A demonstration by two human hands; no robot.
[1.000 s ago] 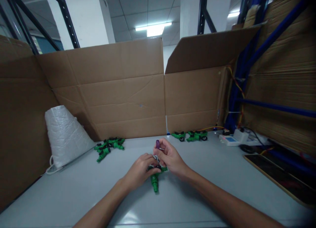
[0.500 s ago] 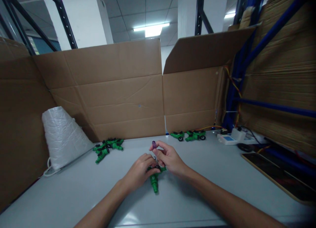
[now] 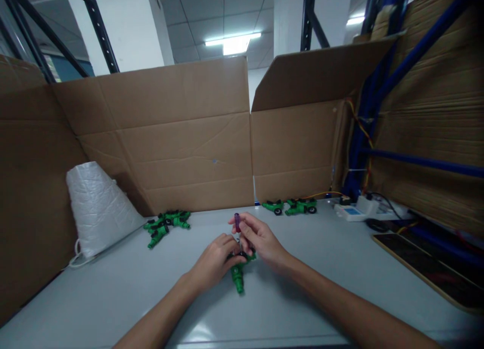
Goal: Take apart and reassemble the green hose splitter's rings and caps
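Note:
A screwdriver (image 3: pixel 237 223) with a purple handle stands nearly upright in the fingers of my right hand (image 3: pixel 262 240). Its thin metal shaft points down at a green toy vehicle (image 3: pixel 237 279) with black parts, which lies on the table. My left hand (image 3: pixel 215 260) grips this toy from the left, thumb across its upper end. The fingers cover much of the toy's far end, and the exact spot where the screwdriver tip meets it is too small to make out.
Several green toy pieces (image 3: pixel 157 233) lie at the back left beside a white padded bag (image 3: pixel 100 213). More green toys with black wheels (image 3: pixel 300 206) rest along the cardboard wall (image 3: pixel 181 162). A power strip (image 3: pixel 350 212) and a dark flat panel (image 3: pixel 427 268) are at the right.
My right fingers have shifted slightly on the screwdriver, so more of its purple handle shows. The left hand and the toy have stayed nearly where they were.

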